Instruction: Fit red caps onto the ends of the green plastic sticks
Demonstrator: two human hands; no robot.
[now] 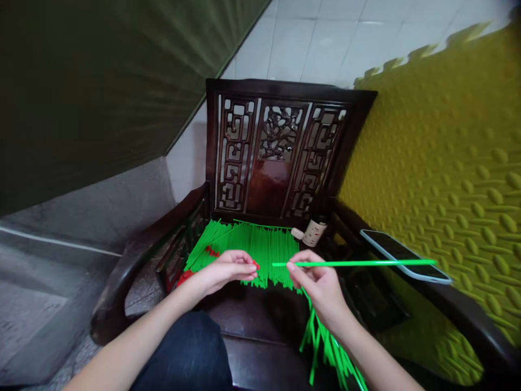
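Observation:
Between the fingertips of my left hand [234, 267] is a small red piece [256, 265], mostly covered by the fingers. My right hand [316, 277] pinches a long green plastic stick [358, 263] near its left end. The stick lies level, its short end pointing at the red piece with a gap between them. Beneath both hands a thick layer of green sticks [244, 239] covers the back of the seat. Small red pieces [211, 251] rest on that layer, and more red pieces [184, 278] are at its left edge.
A dark carved wooden chair [271, 187] holds everything. A patterned cup-like container [315, 232] and a small white case [297, 233] stand at the seat's back right. A phone [402, 255] lies on the right armrest. More green sticks [331, 353] hang at front right, beside a yellow foam mat [439, 163].

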